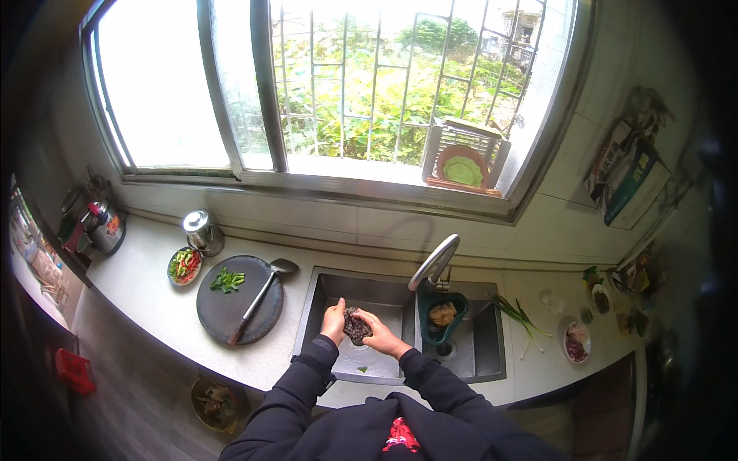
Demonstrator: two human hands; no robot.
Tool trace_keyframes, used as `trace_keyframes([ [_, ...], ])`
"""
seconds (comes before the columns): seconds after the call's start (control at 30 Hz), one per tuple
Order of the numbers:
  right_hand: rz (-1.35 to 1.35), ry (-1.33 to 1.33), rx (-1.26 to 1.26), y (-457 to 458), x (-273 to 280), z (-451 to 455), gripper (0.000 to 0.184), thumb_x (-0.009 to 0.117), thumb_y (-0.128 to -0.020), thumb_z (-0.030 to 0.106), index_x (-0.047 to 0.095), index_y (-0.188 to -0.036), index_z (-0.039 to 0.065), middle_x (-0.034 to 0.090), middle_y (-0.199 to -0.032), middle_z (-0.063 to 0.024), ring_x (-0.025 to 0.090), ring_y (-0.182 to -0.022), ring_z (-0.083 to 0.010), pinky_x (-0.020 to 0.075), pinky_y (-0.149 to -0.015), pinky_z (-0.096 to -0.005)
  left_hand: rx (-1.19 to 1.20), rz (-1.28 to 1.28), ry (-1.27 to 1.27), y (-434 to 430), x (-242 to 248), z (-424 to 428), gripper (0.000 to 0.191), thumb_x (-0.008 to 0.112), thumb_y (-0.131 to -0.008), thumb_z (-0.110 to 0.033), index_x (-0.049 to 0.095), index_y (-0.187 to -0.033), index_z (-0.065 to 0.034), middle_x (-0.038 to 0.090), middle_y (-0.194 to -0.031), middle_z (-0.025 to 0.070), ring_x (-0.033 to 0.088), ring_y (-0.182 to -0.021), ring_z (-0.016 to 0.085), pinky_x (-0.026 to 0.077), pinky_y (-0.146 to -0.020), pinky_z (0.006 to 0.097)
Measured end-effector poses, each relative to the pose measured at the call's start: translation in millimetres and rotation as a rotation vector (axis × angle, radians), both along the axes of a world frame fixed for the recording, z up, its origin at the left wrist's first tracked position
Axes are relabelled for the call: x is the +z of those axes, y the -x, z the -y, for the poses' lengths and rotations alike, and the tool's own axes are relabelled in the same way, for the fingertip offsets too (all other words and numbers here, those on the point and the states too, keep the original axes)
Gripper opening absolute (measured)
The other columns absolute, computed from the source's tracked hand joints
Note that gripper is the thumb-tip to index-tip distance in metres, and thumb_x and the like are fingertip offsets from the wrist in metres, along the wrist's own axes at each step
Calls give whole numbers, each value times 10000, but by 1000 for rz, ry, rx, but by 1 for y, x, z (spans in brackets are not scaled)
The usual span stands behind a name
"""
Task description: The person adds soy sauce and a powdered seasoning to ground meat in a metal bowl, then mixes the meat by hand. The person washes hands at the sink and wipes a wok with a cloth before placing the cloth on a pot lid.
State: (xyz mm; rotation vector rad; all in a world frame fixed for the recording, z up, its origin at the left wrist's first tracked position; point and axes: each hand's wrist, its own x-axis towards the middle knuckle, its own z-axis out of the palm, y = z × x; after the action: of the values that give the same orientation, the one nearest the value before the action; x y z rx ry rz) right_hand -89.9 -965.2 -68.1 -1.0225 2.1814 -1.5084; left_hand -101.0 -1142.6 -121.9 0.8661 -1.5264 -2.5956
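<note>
Over the left basin of the steel double sink (398, 377), a dark, speckled, lumpy mass (358, 333) sits between my two hands; its exact kind is unclear. My left hand (332, 324) holds its left side, thumb pointing up. Fingers of my right hand (383, 337) curve over its right side, hiding part of it. Beneath them, a small green leaf scrap (362, 369) lies on the basin floor. The curved faucet (433, 262) rises behind the sink's divider. A dark green strainer basket (426, 328) with a tan scrubber-like clump (443, 314) hangs in the right basin.
Left of the sink, a round dark cutting board (219, 320) bears chopped greens (227, 280) and a spatula (256, 302). Behind it stand a bowl of cut peppers (185, 265) and a metal canister (202, 230). Scallions (522, 320) and a bowl of meat (576, 342) lie right.
</note>
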Motion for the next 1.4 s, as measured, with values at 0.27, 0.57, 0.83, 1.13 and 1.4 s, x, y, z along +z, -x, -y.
trace_keyframes([
  [0.27,94,-56,-285,24,23,-13,276,728,-812,242,613,-962,41,606,-1044,-79,587,-983,-171,468,-889,-310,-122,-185,-289,-28,42,-30,1097,794,-790,-134,-63,-1475,-125,453,-1287,157,547,-1117,277,471,-943,455],
  [0.57,458,179,-615,50,18,-22,170,587,-938,145,616,-1015,-4,657,-979,-70,625,-896,-154,509,-791,-292,-748,-258,-59,-46,81,7,524,699,-858,-92,471,-1321,1,613,-1198,70,600,-1047,146,485,-917,302],
  [0.83,1040,554,-179,33,50,-25,192,603,-938,147,599,-1091,32,653,-980,-54,638,-862,-139,531,-787,-277,-387,-329,-619,-39,95,53,443,512,-982,-315,502,-1321,-30,623,-1220,132,609,-1100,286,494,-963,419],
  [1.13,-265,-387,-440,19,34,-19,237,682,-833,152,660,-1050,60,639,-1064,-138,611,-1008,-287,476,-895,-382,-331,-304,55,-19,131,37,593,368,-1012,-488,508,-1305,8,595,-1224,82,559,-1083,168,458,-937,319],
  [1.4,398,60,-97,-25,12,-14,313,592,-876,125,593,-1172,24,592,-1230,-148,530,-1170,-267,396,-1009,-371,-1043,-755,1307,-61,151,-43,389,440,-993,-365,548,-1332,-207,398,-1454,180,549,-1181,370,483,-950,426],
])
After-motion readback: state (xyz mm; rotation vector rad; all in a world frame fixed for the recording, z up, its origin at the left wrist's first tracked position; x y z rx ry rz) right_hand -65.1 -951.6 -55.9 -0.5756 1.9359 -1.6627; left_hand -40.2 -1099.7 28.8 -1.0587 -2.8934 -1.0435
